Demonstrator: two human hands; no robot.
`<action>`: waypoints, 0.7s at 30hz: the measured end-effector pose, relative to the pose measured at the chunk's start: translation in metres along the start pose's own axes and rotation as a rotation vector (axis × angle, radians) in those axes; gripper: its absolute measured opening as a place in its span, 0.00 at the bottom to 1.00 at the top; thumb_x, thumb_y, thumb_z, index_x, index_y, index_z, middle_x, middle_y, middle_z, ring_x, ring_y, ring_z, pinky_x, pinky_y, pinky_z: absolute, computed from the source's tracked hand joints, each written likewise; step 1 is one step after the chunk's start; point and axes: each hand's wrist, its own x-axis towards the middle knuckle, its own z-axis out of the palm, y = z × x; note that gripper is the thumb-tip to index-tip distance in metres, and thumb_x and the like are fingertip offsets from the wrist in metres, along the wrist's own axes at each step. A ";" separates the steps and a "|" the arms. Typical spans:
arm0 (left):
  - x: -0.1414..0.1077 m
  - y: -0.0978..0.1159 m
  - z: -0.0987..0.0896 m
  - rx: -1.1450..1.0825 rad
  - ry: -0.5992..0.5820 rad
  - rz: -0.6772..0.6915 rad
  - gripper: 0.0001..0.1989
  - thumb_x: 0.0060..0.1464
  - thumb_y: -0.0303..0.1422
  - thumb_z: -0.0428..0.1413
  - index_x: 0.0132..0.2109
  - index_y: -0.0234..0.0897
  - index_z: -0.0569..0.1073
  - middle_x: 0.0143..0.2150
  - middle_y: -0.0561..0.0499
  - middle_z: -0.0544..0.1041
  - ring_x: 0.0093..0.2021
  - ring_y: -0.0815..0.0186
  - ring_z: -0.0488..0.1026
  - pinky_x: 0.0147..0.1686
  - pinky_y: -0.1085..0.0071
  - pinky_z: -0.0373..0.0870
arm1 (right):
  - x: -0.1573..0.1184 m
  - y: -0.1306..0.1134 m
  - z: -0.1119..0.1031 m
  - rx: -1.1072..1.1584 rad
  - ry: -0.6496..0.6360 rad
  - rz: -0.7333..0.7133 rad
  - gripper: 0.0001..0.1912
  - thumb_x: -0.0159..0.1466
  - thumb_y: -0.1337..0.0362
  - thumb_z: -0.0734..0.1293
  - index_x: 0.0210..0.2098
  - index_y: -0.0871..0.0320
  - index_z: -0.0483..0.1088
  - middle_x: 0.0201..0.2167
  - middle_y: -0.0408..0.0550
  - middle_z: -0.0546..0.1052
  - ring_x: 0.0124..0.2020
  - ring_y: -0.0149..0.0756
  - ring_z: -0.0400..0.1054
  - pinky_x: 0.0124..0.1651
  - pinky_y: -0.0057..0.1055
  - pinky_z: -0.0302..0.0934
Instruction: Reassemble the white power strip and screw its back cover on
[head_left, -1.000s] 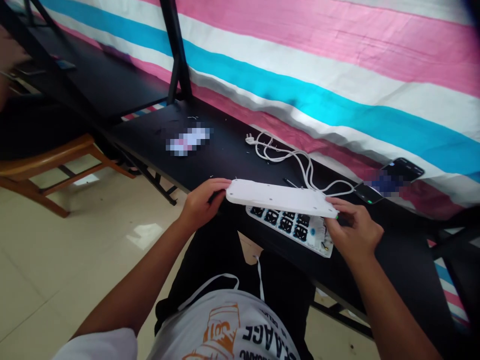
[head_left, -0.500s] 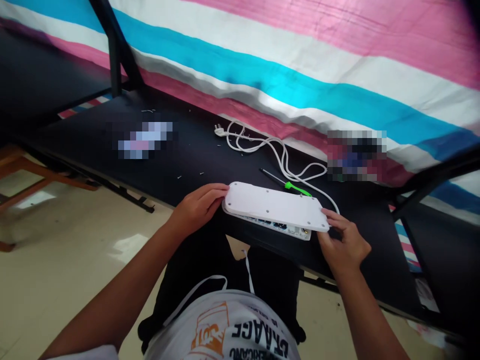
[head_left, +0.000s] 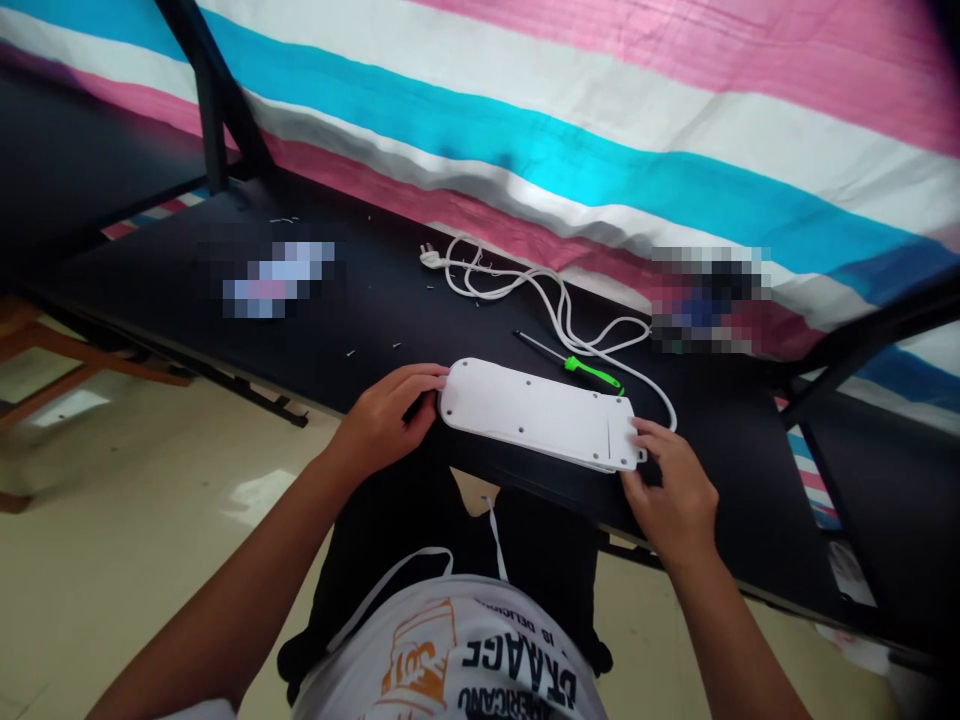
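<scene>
Wooden chair [head_left: 82, 355], far left. Black table [head_left: 420, 325], bearing loose screws [head_left: 397, 345], white cord [head_left: 559, 318] and green screwdriver [head_left: 594, 374], these last two just beyond the casing. Left hand [head_left: 386, 415]: grasping casing's left end. White casing [head_left: 559, 412]: near table's front edge, flat face up, long axis left-right, right end slanting nearer wearer. Right hand [head_left: 675, 485]: thumb and fingers grasping right end.

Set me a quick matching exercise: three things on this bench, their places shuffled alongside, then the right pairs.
Things:
1. Long white plastic housing
2. Slim green-handled screwdriver
3. White pronged plug

Places:
A. At the end of a looped white cord
B. Between the left hand and right hand
C. Just beyond the housing

Pairs: 1-B, 2-C, 3-A
</scene>
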 end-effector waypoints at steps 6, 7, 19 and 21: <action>0.002 0.001 -0.011 -0.133 -0.124 -0.050 0.27 0.58 0.27 0.59 0.64 0.44 0.67 0.63 0.42 0.73 0.63 0.55 0.72 0.64 0.54 0.72 | -0.005 -0.003 -0.014 0.081 -0.095 -0.003 0.23 0.62 0.75 0.65 0.54 0.49 0.69 0.56 0.53 0.78 0.55 0.47 0.76 0.58 0.49 0.73; 0.004 0.000 -0.013 -0.168 -0.154 -0.063 0.31 0.58 0.29 0.60 0.66 0.44 0.64 0.66 0.41 0.71 0.66 0.53 0.70 0.65 0.53 0.71 | -0.003 -0.002 -0.017 0.111 -0.115 0.006 0.24 0.62 0.74 0.65 0.56 0.50 0.68 0.57 0.53 0.77 0.56 0.48 0.75 0.59 0.49 0.72; 0.045 -0.020 -0.014 -0.172 -0.536 -0.217 0.51 0.45 0.51 0.71 0.71 0.43 0.61 0.70 0.43 0.67 0.68 0.51 0.67 0.70 0.55 0.63 | 0.043 0.019 -0.014 0.248 -0.621 0.083 0.45 0.56 0.55 0.77 0.69 0.48 0.58 0.71 0.55 0.60 0.71 0.54 0.60 0.72 0.55 0.57; 0.045 -0.022 -0.012 -0.173 -0.524 -0.210 0.50 0.45 0.51 0.71 0.71 0.43 0.61 0.70 0.43 0.67 0.67 0.51 0.68 0.69 0.57 0.64 | 0.042 0.020 -0.012 0.273 -0.591 0.111 0.45 0.55 0.54 0.78 0.68 0.47 0.59 0.70 0.55 0.62 0.69 0.54 0.62 0.71 0.55 0.58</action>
